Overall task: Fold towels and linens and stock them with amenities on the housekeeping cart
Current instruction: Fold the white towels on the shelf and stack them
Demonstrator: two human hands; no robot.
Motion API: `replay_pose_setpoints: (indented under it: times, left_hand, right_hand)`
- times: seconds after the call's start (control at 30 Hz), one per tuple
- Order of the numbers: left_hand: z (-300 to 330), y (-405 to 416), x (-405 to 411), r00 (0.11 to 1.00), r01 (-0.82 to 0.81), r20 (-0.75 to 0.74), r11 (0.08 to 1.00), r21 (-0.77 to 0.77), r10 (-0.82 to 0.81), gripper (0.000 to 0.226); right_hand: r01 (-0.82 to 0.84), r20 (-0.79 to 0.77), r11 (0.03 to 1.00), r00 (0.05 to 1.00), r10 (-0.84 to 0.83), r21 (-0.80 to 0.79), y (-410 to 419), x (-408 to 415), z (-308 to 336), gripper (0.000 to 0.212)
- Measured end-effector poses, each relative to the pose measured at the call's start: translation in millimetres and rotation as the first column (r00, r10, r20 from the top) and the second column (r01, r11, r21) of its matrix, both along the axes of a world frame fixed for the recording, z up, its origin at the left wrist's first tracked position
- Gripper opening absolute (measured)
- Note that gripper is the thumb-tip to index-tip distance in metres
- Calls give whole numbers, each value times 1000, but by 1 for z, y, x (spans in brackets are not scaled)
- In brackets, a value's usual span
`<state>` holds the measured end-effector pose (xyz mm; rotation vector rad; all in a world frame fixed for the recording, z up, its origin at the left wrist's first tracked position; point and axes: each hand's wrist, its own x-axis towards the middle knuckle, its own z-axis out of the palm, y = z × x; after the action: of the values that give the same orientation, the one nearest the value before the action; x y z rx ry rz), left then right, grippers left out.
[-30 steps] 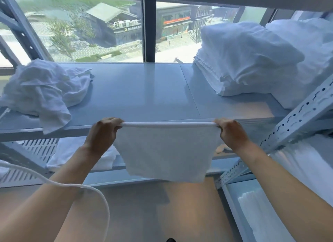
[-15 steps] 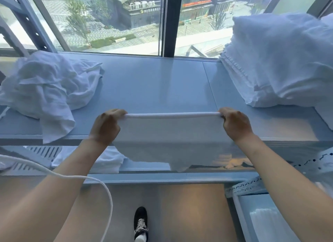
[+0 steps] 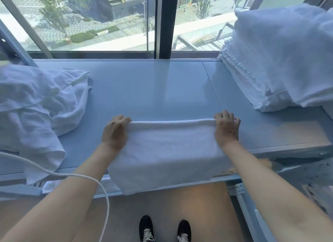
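The white towel [image 3: 167, 148] is pinched at its far corners by the left hand [image 3: 115, 133] and right hand [image 3: 226, 131], apparently so its fold lies flat. It is spread on the counter [image 3: 153, 90], its near edge overhanging.

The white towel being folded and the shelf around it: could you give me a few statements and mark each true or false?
1. Both the left hand and the right hand grip the folded white terry towel at its far corners. True.
2. The towel hangs in the air, clear of the pale blue metal shelf. False: it lies on the shelf, its near edge draping over the front.
3. A crumpled white linen heap sits at the left. True.
4. The stack of folded white towels lies on the floor. False: it rests on the shelf, at the right.
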<state>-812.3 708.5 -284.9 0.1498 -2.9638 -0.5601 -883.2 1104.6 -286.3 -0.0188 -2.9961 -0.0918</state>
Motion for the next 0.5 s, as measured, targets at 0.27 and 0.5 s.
replay_pose_setpoints:
  times: [0.27, 0.5]
  left_hand:
    - [-23, 3, -3, 988, -150, -40, 988, -35, 148, 60]
    - [-5, 21, 8, 981, -145, -143, 986, -78, 133, 68]
  right_hand:
    - [-315, -114, 884, 949, 294, -346, -25, 32, -11, 38]
    - [-361, 169, 884, 891, 421, -297, -37, 65, -30, 59]
